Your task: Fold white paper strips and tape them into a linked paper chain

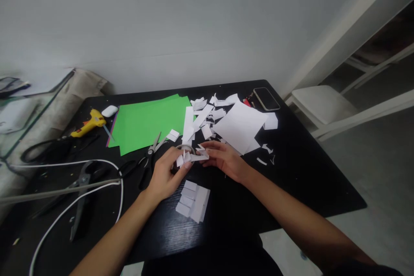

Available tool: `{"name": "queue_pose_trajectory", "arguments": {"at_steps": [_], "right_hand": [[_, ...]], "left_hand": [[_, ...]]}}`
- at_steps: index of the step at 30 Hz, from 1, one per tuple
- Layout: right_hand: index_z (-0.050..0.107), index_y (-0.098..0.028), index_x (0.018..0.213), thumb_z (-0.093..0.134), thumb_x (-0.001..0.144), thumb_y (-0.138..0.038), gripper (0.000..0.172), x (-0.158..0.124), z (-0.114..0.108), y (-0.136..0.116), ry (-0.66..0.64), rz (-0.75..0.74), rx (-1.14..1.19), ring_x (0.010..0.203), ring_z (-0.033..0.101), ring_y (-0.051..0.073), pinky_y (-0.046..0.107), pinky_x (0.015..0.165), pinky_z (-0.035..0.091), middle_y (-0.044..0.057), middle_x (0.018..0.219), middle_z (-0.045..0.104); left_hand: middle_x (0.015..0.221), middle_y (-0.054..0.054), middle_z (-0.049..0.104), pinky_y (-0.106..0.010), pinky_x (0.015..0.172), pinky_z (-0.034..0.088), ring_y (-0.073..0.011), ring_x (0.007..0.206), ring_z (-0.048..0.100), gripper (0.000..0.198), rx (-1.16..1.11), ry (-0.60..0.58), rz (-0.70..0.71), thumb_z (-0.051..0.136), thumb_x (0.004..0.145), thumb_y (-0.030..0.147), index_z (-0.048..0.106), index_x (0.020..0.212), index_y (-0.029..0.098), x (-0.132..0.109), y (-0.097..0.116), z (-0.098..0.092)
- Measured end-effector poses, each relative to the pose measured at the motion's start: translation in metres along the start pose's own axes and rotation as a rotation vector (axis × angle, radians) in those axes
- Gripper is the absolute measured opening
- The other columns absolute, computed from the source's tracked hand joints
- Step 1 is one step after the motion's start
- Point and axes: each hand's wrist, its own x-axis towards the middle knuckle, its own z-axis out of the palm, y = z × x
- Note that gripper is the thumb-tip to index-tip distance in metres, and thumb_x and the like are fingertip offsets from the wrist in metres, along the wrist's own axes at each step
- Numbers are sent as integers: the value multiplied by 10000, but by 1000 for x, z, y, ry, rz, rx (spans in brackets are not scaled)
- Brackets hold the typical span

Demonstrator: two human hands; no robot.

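The left hand (166,173) pinches one end of a folded white paper strip (198,158), the right hand (225,160) gripping the other, over the black tabletop (246,205); both ends are partly hidden. Behind, a pale ring-shaped object (190,148), half covered, defies identification.

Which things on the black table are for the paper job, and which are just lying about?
Probably for the job:
white folded paper strip, held by left hand and right hand
flat white paper pieces
loose white paper strips
silver-bladed scissors with black handles

Probably just lying about:
yellow glue gun
dark rectangular phone
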Motion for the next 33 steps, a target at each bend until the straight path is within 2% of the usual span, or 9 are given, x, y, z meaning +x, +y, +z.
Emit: {"name": "queue_pose_trajectory", "arguments": {"at_steps": [7, 12, 16, 19, 22, 26, 29, 33], "right_hand": [[815, -201, 1004, 953, 708, -319, 347, 0, 1, 0, 21, -6, 15, 805, 743, 141, 255, 740, 636, 22, 974, 787], [836, -207, 967, 947, 644, -216, 342, 0, 1, -1, 40, -6, 34, 851, 721, 144, 242, 751, 622, 8, 932, 777], [840, -238, 982, 914, 602, -137, 400, 0, 0, 0, 50, -19, -12, 869, 709, 145, 263, 814, 603, -8, 946, 779], [836, -261, 961, 904, 577, -105, 419, 1, -1, 3, 65, -49, -65, 920, 708, 159, 292, 887, 577, -17, 973, 788], [825, -266, 965, 905, 597, -117, 405, 1, -2, 5, 83, -78, -144, 921, 707, 172, 323, 916, 550, -20, 932, 789], [793, -276, 1089, 912, 653, -182, 462, -1, -1, 6, 111, -143, -240, 835, 695, 162, 320, 857, 531, -35, 837, 767], [772, -270, 1126, 927, 666, -229, 487, -2, 1, 6, 112, -176, -281, 810, 692, 163, 323, 834, 530, -36, 823, 753], [783, -223, 928, 936, 661, -265, 311, -1, 2, 8, 91, -208, -337, 849, 696, 170, 335, 870, 535, -12, 877, 758]], "left_hand": [[1001, -68, 690, -342, 782, 515, -209, 875, 651, 273, 8, 5, 8, 608, 1024, 363, 680, 1219, 187, -1, -2, 1], [1069, -76, 710, -341, 812, 533, -206, 912, 667, 320, 42, 9, 23, 655, 996, 333, 646, 1282, 191, -1, -2, 2], [1162, -92, 723, -346, 820, 552, -209, 941, 683, 382, 69, 4, 32, 675, 980, 315, 614, 1340, 203, 0, 1, 2], [1154, -91, 724, -332, 774, 562, -207, 914, 693, 440, 86, 11, 25, 701, 953, 297, 589, 1368, 204, 0, 4, 2], [1158, -95, 722, -319, 757, 569, -214, 943, 701, 470, 75, 12, 7, 727, 917, 261, 571, 1356, 204, 0, 7, 1], [1241, -112, 704, -309, 748, 575, -199, 931, 695, 458, 8, -23, 18, 724, 917, 262, 565, 1342, 207, -1, 8, 1], [1178, -95, 720, -304, 753, 572, -178, 885, 690, 363, -26, 10, 3, 702, 955, 273, 600, 1297, 206, -1, 7, 3], [921, -32, 710, -261, 673, 527, -143, 754, 652, 166, -27, 28, 5, 703, 972, 272, 682, 1123, 205, 0, 5, 5]]}}
